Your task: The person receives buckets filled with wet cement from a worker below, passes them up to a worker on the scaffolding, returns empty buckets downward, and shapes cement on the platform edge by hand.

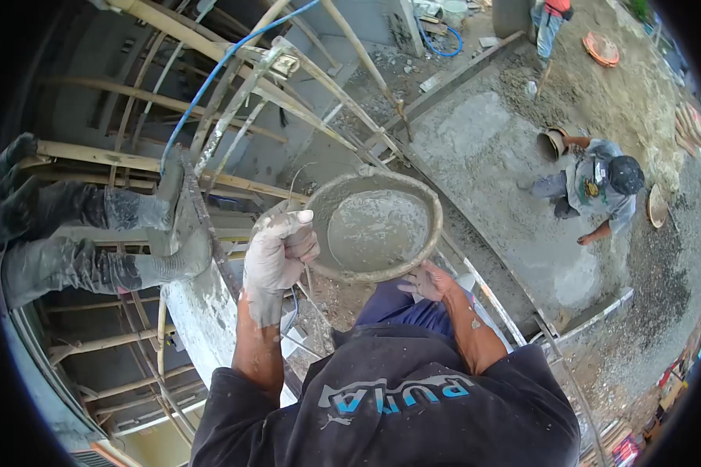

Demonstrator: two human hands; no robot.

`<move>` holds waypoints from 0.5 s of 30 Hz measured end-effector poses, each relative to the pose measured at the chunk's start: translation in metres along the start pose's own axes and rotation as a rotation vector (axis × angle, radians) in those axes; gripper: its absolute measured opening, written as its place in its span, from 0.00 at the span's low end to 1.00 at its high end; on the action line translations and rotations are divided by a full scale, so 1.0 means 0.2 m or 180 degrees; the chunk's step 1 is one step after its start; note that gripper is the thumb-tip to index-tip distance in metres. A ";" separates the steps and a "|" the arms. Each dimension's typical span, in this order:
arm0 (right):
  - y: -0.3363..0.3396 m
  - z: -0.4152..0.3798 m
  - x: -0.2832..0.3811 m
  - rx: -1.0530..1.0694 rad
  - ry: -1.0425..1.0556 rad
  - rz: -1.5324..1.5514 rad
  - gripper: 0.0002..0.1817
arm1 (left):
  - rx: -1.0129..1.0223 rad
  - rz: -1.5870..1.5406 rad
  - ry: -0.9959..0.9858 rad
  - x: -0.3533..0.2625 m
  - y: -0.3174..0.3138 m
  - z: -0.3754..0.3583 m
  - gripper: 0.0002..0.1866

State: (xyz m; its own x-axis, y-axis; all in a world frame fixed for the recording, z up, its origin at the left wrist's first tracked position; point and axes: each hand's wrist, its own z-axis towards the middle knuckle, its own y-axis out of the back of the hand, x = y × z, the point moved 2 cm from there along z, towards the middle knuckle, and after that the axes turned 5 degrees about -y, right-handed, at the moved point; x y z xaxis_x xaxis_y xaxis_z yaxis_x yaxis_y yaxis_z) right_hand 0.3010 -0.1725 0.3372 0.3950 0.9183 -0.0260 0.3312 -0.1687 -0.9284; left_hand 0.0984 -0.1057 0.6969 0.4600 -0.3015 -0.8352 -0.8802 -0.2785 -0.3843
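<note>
A round bucket (436,214) of wet grey mortar (378,229) is tilted in front of my chest, its opening facing me. My left hand (280,249), in a mortar-caked glove, is closed at the bucket's left edge, by its thin wire handle (292,183). The exact grip is partly hidden by the fingers. Against the bucket's lower right side is my right hand (431,282), bare and smeared with mortar. Its fingers are stretched out at the bucket's underside, and part of them is hidden.
Scaffold poles (327,128) and a mortar-splashed board (202,319) surround me. Another person's boots (175,261) stand on the scaffold at left. Below right, a person in a dark cap (625,175) holds a bucket (551,145) over wet concrete (475,148). A blue hose (226,58) crosses above.
</note>
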 end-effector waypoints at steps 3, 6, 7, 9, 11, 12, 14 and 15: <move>-0.61 0.11 0.06 0.0885 -0.0182 -0.0554 0.43 | 0.0064 -0.0067 -0.0865 -0.55 -0.12 -0.36 0.18; -1.16 0.23 0.10 0.1310 -0.0100 -0.0747 0.44 | 0.0328 0.0334 -0.1436 -1.04 -0.18 -0.61 0.18; -1.31 0.24 0.08 0.1426 -0.0013 -0.0768 0.44 | 0.0258 0.0459 -0.1528 -1.20 -0.22 -0.67 0.18; -1.66 0.26 0.09 0.1727 0.0026 -0.0970 0.43 | -0.0165 0.0778 -0.1805 -1.50 -0.24 -0.76 0.20; -1.95 0.33 0.08 0.1898 0.0067 -0.0986 0.42 | -0.0375 0.1136 -0.2103 -1.79 -0.26 -0.80 0.21; -2.08 0.38 0.07 0.1959 0.0070 -0.0939 0.42 | -0.0530 0.1318 -0.2420 -1.93 -0.26 -0.82 0.20; -2.32 0.45 0.10 0.2354 0.0013 -0.1114 0.42 | -0.0746 0.1580 -0.2488 -2.21 -0.30 -0.80 0.22; -2.40 0.50 0.13 0.2316 0.0065 -0.1378 0.43 | 0.0104 0.1963 -0.1850 -2.55 -0.18 -0.82 0.08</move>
State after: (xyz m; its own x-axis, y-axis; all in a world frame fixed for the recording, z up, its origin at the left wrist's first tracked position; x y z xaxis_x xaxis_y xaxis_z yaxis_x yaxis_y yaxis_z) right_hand 0.0676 -0.0317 0.7444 0.3781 0.8410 0.3871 -0.1747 0.4754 -0.8623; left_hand -0.0843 -0.0914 1.2014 -0.2288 0.1283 -0.9650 -0.9608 -0.1889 0.2027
